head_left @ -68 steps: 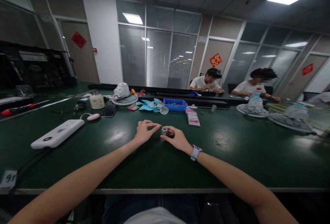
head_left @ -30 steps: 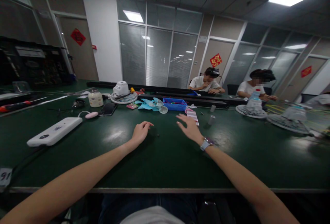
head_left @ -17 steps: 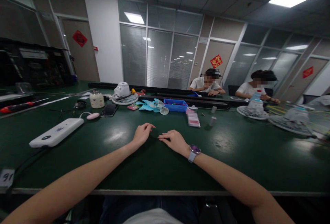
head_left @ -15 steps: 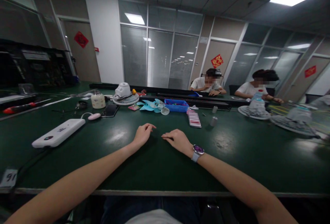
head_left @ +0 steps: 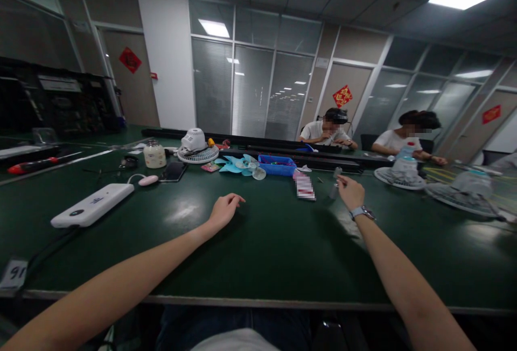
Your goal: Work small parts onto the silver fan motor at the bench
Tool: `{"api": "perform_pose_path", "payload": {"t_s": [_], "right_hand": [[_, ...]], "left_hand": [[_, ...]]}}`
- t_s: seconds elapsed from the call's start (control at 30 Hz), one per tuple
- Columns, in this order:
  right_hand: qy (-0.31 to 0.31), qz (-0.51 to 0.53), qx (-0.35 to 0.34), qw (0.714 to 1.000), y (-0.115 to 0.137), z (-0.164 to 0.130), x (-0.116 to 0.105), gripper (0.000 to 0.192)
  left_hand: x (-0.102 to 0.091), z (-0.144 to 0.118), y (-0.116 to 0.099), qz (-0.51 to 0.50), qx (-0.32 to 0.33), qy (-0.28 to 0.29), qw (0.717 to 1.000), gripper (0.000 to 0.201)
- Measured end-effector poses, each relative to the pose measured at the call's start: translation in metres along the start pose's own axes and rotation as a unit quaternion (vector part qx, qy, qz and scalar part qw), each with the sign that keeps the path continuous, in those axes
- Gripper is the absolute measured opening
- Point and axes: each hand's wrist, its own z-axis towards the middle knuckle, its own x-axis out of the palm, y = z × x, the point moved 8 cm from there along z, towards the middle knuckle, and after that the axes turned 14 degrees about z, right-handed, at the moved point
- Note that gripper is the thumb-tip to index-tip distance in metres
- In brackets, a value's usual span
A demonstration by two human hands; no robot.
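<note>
My left hand [head_left: 224, 209] rests on the green tabletop [head_left: 262, 254], its loosely bent fingers pointing right with nothing in them. Over to the right, my right hand [head_left: 350, 191] reaches to a small grey metal cylinder [head_left: 333, 191], wearing a watch on its wrist. Its fingertips are at the top of the cylinder and partly cover it; the fingers look unclosed, and I cannot tell whether they touch it. Just behind stands a second small grey cylinder [head_left: 337, 172]. A white and pink packet [head_left: 305, 185] lies left of the cylinders.
Light-blue fan blades [head_left: 234, 165], a blue bin [head_left: 277, 166] and a white fan part [head_left: 193, 146] line the back. Left are a white power strip [head_left: 93, 205], a phone [head_left: 173, 172] and a cream jar [head_left: 154, 155]. More fan parts [head_left: 404, 170] stand right; two people sit across.
My right hand has moved from beside my left hand, rightward and forward to the grey cylinder. My left hand has stayed in place.
</note>
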Motion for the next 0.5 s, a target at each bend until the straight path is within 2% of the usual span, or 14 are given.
{"api": "perform_pose_path", "payload": {"t_s": [0.13,0.5], "right_hand": [[0.015,0.007,0.031,0.999,-0.020,-0.001,0.010,0.034],[0.010,-0.011,0.065,0.998,-0.025,0.000,0.012,0.034]], "left_hand": [[0.000,-0.001,-0.001,0.000,0.006,0.000,1.000,0.041],[0.001,-0.001,-0.001,0.012,0.001,0.004,1.000,0.041]]}}
